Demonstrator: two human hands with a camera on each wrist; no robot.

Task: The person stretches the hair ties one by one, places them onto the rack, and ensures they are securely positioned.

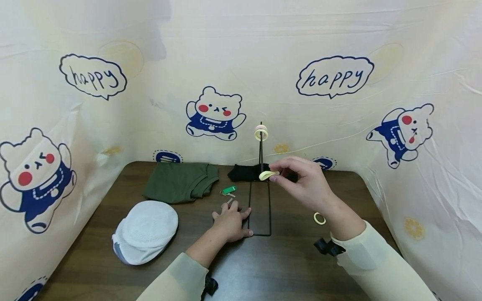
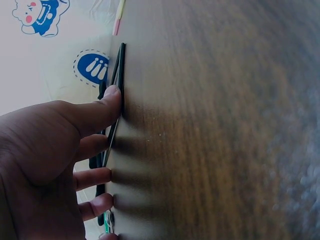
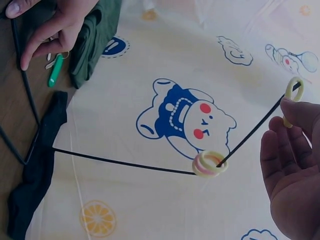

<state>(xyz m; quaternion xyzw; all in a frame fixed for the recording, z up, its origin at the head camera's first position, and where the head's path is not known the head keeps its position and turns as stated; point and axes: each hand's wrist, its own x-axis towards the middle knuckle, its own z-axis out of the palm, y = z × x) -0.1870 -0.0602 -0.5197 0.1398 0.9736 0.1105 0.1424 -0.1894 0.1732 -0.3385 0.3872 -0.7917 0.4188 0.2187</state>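
A black wire stand [image 1: 270,209] has a rectangular base flat on the table and an upright with a long arm. Several pale yellow and pinkish rings [image 3: 210,164] hang together on the arm, near its bend. Between thumb and fingertips, my right hand [image 1: 306,182] pinches another pale yellow ring [image 3: 295,90]; the arm's free end shows inside its loop in the right wrist view. My left hand [image 1: 229,222] rests low on the table, thumb and index finger touching the left side of the base, fingers spread. One more ring [image 1: 319,218] lies on the table near the right forearm.
Left of the stand lie a folded dark green cloth [image 1: 177,182], a white cap [image 1: 147,230] and a green-tagged key [image 1: 228,190]. Behind the base is a black cloth item [image 1: 241,173]. A printed sheet [image 1: 271,46] surrounds the wooden table.
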